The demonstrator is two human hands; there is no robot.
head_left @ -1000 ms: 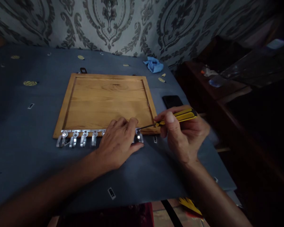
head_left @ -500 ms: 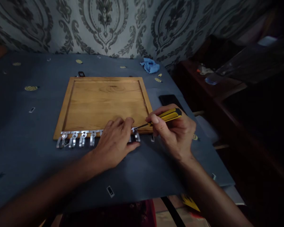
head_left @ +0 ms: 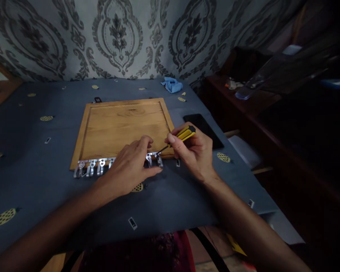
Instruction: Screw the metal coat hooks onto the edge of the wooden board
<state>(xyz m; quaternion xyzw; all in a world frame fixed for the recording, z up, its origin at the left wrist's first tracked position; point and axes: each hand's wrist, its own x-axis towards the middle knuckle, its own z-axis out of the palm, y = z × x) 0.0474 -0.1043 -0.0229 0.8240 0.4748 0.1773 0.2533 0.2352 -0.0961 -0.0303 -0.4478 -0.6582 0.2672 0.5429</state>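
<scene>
A framed wooden board point(head_left: 130, 124) lies on the table with a metal hook rail point(head_left: 102, 160) along its near edge. Several silvery hooks hang from the rail past that edge. My right hand point(head_left: 194, 155) grips a yellow-and-black screwdriver point(head_left: 184, 134) by its handle. The screwdriver slants down to the left, its tip at the rail's right end by the last hook point(head_left: 159, 161). My left hand point(head_left: 132, 162) lies over the middle of the rail and hides some hooks. Its thumb and index finger are spread apart on either side of the right-hand hooks.
A black phone-like slab point(head_left: 205, 130) lies right of the board, partly behind my right hand. A crumpled blue cloth point(head_left: 172, 85) sits at the back of the patterned blue tablecloth point(head_left: 107, 223). Beyond the table's right edge stands dark reddish furniture point(head_left: 229, 100).
The view has shifted, so the board appears slightly smaller. My left thumb and index finger have opened wider around the right-hand hooks. The screwdriver stays at the rail's right end.
</scene>
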